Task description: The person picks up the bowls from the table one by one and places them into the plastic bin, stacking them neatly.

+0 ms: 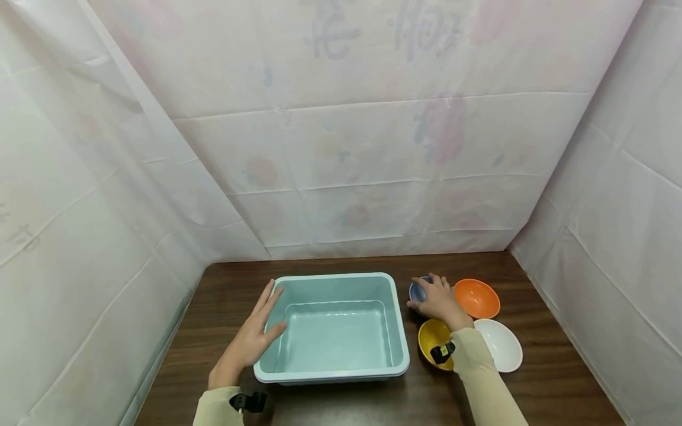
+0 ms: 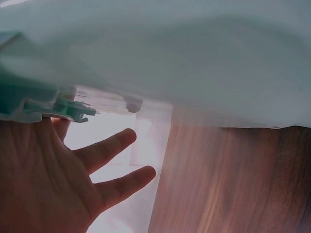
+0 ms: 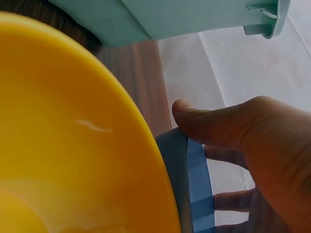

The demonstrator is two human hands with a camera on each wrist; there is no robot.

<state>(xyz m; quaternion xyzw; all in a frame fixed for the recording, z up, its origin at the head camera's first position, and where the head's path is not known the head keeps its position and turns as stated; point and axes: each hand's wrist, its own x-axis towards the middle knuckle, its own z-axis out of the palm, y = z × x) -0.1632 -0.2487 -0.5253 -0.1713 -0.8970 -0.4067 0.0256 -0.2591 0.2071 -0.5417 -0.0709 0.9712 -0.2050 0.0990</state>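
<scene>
A light blue-green plastic basin [image 1: 335, 337] stands on the table. My left hand [image 1: 250, 340] is at its left rim with the fingers straight and spread; in the left wrist view, part of that hand [image 2: 43, 179] is hidden behind the basin's edge. To the right of the basin, my right hand [image 1: 439, 302] holds a small blue bowl [image 1: 417, 292] from above. In the right wrist view the thumb lies on the rim of the blue bowl [image 3: 200, 187], with several fingers across from it. A yellow bowl [image 1: 433, 334] sits just below that hand, partly under the wrist.
An orange bowl [image 1: 476, 299] stands right of my right hand, and a white bowl [image 1: 501, 346] is beside the right forearm. Dark wood tabletop [image 1: 192, 331] lies around the basin. Pale printed sheets [image 1: 362, 148] hang at the back and both sides.
</scene>
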